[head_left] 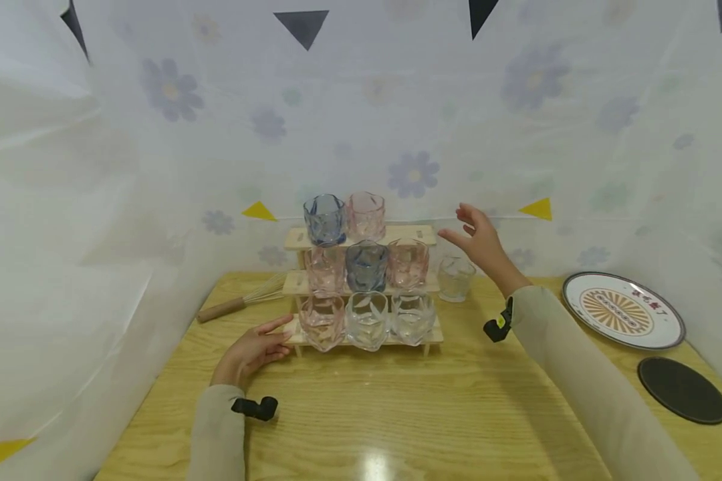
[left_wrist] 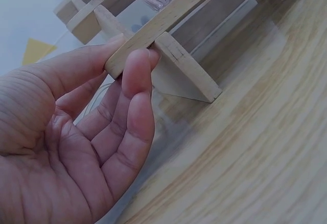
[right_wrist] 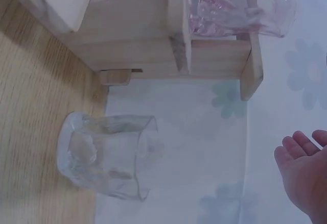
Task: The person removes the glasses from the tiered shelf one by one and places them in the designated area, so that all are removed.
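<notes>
- Translucent white sheeting (head_left: 337, 127), softly creased and printed with pale flowers, hangs behind a glossy table (head_left: 361, 407) with streaky yellow wood grain.
- On it stands a 3-tier rack (head_left: 412, 234) of smooth, pale wood, its flat boards stepped upward toward the back.
- Its top tier bears a blue glass (head_left: 325, 222) on the left and a pink tumbler (head_left: 367, 217) beside it.
- Across the middle tier sit 2 pink glasses (head_left: 408, 266) with a smoky-blue tumbler (head_left: 367, 268) between them.
- Along the bottom tier are a rosy tumbler (head_left: 321, 323) at the left and 2 clear tumblers (head_left: 368, 322), all with wavy, faceted walls.
- Left hand (head_left: 260, 349): thumb above and fingers curled below, pinching the bottom board's left end.
- Right hand (head_left: 483, 242): raised and holding nothing, fingers gently bent, thumb apart from them.
- Below that hand, a loose clear glass (head_left: 456, 280) stands upright on the wood, just right of the rack, its base thick and its sides rippled.
- Left of the rack lies a wire whisk (head_left: 225, 309) with a round wooden handle.
- Far right: a glossy dark-rimmed plate (head_left: 616, 312) with a sunburst pattern, near a flat, matte black mat (head_left: 682, 389).
</notes>
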Tool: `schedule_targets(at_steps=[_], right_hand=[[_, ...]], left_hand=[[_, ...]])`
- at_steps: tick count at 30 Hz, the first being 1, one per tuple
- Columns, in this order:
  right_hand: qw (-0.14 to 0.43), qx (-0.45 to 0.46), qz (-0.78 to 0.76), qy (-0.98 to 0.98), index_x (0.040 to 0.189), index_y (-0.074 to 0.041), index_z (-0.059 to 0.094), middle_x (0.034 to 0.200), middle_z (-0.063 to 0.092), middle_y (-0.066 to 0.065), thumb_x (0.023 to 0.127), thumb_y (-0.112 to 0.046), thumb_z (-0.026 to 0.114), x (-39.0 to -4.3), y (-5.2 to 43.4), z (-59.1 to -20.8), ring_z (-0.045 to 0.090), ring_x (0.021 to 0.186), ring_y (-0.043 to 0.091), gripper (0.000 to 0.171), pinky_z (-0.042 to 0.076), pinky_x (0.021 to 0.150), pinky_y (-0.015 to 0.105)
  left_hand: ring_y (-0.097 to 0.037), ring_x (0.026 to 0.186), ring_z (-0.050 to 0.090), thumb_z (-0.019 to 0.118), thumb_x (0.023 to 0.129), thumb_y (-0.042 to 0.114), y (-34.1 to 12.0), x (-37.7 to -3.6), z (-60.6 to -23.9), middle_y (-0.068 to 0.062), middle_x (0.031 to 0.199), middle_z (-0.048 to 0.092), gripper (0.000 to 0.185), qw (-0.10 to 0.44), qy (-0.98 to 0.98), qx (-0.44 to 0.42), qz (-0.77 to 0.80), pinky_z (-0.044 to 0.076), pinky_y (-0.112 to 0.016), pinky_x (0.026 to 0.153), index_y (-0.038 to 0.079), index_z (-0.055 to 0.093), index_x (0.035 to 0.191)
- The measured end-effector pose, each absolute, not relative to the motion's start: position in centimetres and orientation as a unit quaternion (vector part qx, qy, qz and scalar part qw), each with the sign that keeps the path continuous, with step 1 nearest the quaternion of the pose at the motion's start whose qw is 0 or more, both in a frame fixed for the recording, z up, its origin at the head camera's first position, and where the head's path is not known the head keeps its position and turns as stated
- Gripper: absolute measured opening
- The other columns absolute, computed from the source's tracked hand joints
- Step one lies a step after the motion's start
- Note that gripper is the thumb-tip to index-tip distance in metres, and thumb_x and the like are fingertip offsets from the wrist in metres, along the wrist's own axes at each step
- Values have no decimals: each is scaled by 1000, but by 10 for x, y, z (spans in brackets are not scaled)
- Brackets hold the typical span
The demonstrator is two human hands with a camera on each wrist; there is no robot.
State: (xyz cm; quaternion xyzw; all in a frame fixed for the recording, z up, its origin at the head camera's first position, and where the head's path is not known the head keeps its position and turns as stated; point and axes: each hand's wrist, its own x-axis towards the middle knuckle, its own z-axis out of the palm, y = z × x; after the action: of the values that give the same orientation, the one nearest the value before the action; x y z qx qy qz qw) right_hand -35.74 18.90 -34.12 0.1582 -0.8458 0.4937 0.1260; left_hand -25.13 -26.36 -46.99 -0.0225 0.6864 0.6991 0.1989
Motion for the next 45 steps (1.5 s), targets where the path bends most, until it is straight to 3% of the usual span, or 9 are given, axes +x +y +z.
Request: schedule_targets(at_steps=[13, 22, 33, 37, 40, 45], right_hand=[[73, 244, 465, -848, 150, -4, 24, 148, 32, 15, 84, -36, 72, -364, 132, -303, 32, 135, 28, 88, 30, 110, 39], [30, 220, 465, -857, 152, -10, 17, 150, 29, 14, 84, -39, 71, -376, 104, -284, 31, 136, 28, 91, 31, 109, 43], [-37, 186, 464, -865, 154, -18, 0, 154, 18, 12, 81, -51, 70, -383, 74, -274, 29, 137, 28, 106, 34, 106, 47], [-64, 180, 468, -863, 153, -19, -6, 156, 13, 12, 79, -55, 69, -384, 68, -275, 25, 139, 29, 111, 33, 106, 48], [-72, 177, 464, -865, 153, -19, -6, 157, 11, 10, 78, -57, 69, -386, 62, -276, 18, 142, 26, 113, 30, 109, 48], [-51, 165, 460, -871, 154, -14, 1, 157, 14, 10, 80, -51, 70, -388, 55, -278, 19, 142, 24, 108, 30, 109, 47]], left_hand=[[-10, 71, 65, 61, 94, 15, -264, -253, -469, 0, 84, 64, 62, 204, 684, -23, 700, 55, -26, 72, 15, 32, 149], [-10, 70, 65, 61, 94, 14, -257, -254, -469, -2, 87, 64, 61, 200, 686, -33, 699, 55, -26, 71, 15, 34, 148], [-10, 69, 65, 62, 93, 13, -252, -256, -470, 0, 77, 65, 61, 203, 674, -27, 710, 55, -25, 70, 14, 36, 148], [-10, 69, 65, 62, 93, 14, -253, -255, -467, 0, 82, 66, 61, 205, 676, -25, 708, 55, -25, 70, 14, 35, 148], [-10, 70, 65, 62, 93, 15, -253, -253, -463, -1, 88, 65, 62, 207, 677, -24, 705, 55, -25, 71, 15, 35, 148], [-9, 70, 65, 61, 94, 15, -252, -252, -461, -1, 88, 65, 61, 209, 677, -20, 705, 55, -25, 71, 15, 34, 148]])
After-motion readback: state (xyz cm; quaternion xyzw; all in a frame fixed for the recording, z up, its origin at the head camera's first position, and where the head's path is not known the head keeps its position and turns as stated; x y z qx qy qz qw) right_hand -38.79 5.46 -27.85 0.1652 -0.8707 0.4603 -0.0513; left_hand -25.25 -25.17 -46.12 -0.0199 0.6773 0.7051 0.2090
